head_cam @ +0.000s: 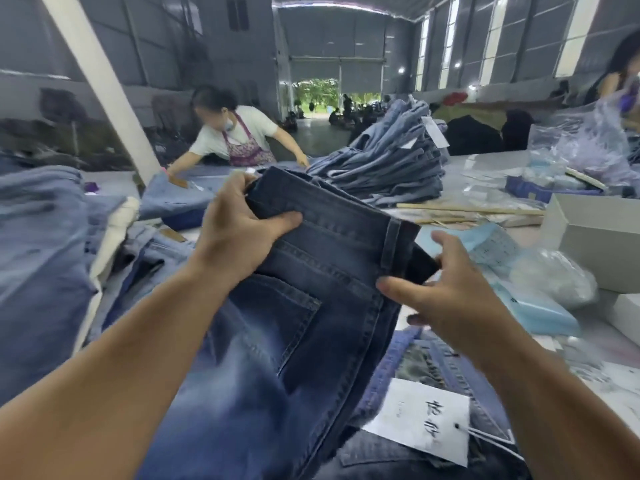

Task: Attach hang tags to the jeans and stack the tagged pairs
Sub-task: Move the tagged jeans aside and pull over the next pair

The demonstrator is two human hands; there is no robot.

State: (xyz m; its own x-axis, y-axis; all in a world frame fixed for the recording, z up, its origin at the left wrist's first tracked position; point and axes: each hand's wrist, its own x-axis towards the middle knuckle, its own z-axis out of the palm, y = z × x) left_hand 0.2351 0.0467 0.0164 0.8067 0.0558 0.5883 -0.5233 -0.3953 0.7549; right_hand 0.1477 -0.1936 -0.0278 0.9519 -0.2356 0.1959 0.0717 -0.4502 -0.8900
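Observation:
A dark blue pair of jeans (311, 292) is raised in front of me, back pocket facing up. My left hand (239, 226) grips its waistband at the far end, thumb on top. My right hand (446, 292) is at the waistband's near corner beside a belt loop, fingers spread and half curled around a small dark piece; the grip is not clear. Below lies a tagged pair (446, 375) with a white hang tag (420, 419) bearing handwriting.
A tall stack of light blue jeans (384, 168) stands ahead. More jeans pile up at the left (38, 244). White boxes (595, 237), light blue packets (540, 306) and plastic bags (554, 275) crowd the right. Two people work at the table's far side.

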